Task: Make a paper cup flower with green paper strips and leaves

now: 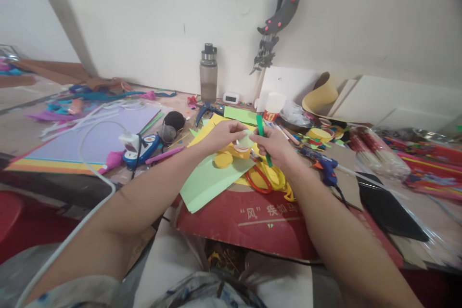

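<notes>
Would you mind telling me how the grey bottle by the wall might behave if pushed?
The bottle stands upright, tall and narrow, so a push near its cap would probably tip it. Its body looks round, so it might well roll once lying down.

Hands, 2: L. hand [228, 134], R. hand [272, 145]. Pale green pc. [245, 139], 1; dk. green strip [260, 125], 1. Lt. green sheets [205, 187], 2 vis.; yellow disc [223, 160], 1. Water bottle [208, 74], 1; sm. white clock [231, 98], 1; paper cup [273, 105], 1. Balls, 2: black ball [174, 119], 1; grey ball [167, 133], 1. Blue pwr. strip [147, 150], 1; white plug [129, 142], 1. Hanging wall ornament [283, 12], 1. Scissors [259, 189]: no. of pairs unclear.
</notes>
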Motion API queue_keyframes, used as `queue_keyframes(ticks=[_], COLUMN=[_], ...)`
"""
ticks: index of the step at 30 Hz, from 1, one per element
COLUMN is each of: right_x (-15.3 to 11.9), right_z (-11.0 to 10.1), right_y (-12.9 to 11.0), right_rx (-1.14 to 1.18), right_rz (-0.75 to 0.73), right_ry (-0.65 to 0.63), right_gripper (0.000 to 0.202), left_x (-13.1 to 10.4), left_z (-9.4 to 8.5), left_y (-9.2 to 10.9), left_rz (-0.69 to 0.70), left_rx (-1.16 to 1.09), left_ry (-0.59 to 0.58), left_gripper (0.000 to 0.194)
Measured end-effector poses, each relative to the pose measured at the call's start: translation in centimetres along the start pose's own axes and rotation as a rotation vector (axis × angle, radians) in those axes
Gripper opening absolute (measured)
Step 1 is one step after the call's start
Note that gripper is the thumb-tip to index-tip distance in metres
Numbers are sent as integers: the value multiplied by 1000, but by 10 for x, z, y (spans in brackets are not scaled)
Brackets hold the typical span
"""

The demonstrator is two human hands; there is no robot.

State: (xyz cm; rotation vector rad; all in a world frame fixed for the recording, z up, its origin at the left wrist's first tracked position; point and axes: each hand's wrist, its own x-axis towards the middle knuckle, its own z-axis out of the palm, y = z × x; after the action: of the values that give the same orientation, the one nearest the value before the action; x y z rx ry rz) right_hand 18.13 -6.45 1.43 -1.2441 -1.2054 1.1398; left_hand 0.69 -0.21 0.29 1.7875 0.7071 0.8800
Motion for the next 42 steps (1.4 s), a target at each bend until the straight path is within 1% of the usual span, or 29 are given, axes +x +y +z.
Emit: queue_keyframes(ticks=[4, 7, 11, 13, 16, 19, 21, 23, 26, 29, 32, 34, 38, 42], right_x=[0, 5, 12, 14, 13, 11, 11, 11, 11, 11, 10, 9, 6, 4], right_z=[1, -3, -7, -8, -8, -6, -5, -4, -4, -3, -1, 0, 1, 3], right_y=[0, 4, 11, 12, 11, 9, 9, 10, 10, 9, 9, 8, 7, 5], right_rx=[126, 28, -129, -136, -85, -54, -52, -59, -71, -86, -115, -126, -128, -150], right_rz=[-44, -64, -113, -116, -135, -165, -179, -197, -241, -307, -360, -364, -342, -335], right_ry=[41, 75, 131, 146, 169, 168, 167, 165, 180, 208, 197, 190, 172, 168], right_gripper=[32, 31, 39, 40, 36, 31, 30, 31, 32, 32, 31, 31, 34, 37], left_x=[4, 6, 4, 2, 1, 2, 2, 1, -1, -2, -3, -3, -5, -6], left_z=[-2, -2, 1, 3, 4, 5, 5, 6, 8, 7, 6, 5, 7, 7], left_y=[-8, -10, -6, -4, -1, -3, -4, -3, -1, 1, 1, 1, 7, 11], left_rz=[-46, -88, -133, -169, -220, -236, -238, -225, -187, -139, -77, -69, -90, -108], left_rx=[-74, -160, -261, -292, -331, -354, -350, -355, -361, -288, -173, -133, -148, -147], left_ry=[86, 123, 132, 139, 148, 148, 132, 98, 17, -42, -34, -17, 21, 12], left_gripper=[23, 17, 14, 13, 14, 14, 13, 18, 28, 31, 31, 30, 29, 31])
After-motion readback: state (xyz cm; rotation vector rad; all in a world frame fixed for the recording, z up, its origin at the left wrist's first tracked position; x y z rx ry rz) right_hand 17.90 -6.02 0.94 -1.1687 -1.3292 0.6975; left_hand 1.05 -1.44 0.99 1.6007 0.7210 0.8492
